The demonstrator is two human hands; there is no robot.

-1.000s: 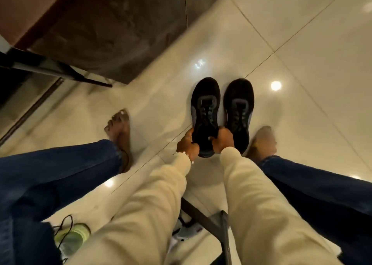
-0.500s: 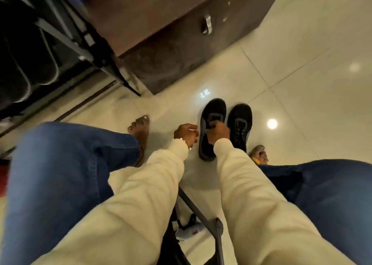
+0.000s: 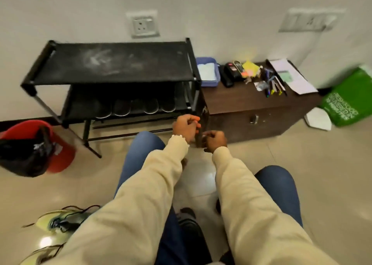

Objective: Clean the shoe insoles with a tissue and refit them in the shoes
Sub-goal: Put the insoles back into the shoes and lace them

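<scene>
Both hands are raised in front of the knees, cream sleeves running up from 6 o'clock. Left hand (image 3: 186, 128) has its fingers curled, something orange showing at the fingertips (blurred, can't say what it is). Right hand (image 3: 214, 140) is curled too, just right of the left at its 4 o'clock. Between them stands a narrow dark upright strip (image 3: 198, 138), touching or nearly touching both; could be an insole seen edge-on, can't tell, and can't tell which hand actually grips it.

Black shoe (image 3: 188, 223) sits low at 6 o'clock between the thighs, mostly hidden by jeans and sleeves, well below both hands. Pale green sneakers (image 3: 60, 220) with dark laces lie on the floor at 7 o'clock.

Black rack (image 3: 112, 63) at 11 o'clock, soles on its lower shelf. Brown cabinet (image 3: 251, 105) at 1 o'clock holds a blue tray (image 3: 207, 71), pens and papers. Red bucket (image 3: 60, 149) at 9 o'clock, green bag (image 3: 350, 99) at 3 o'clock.
</scene>
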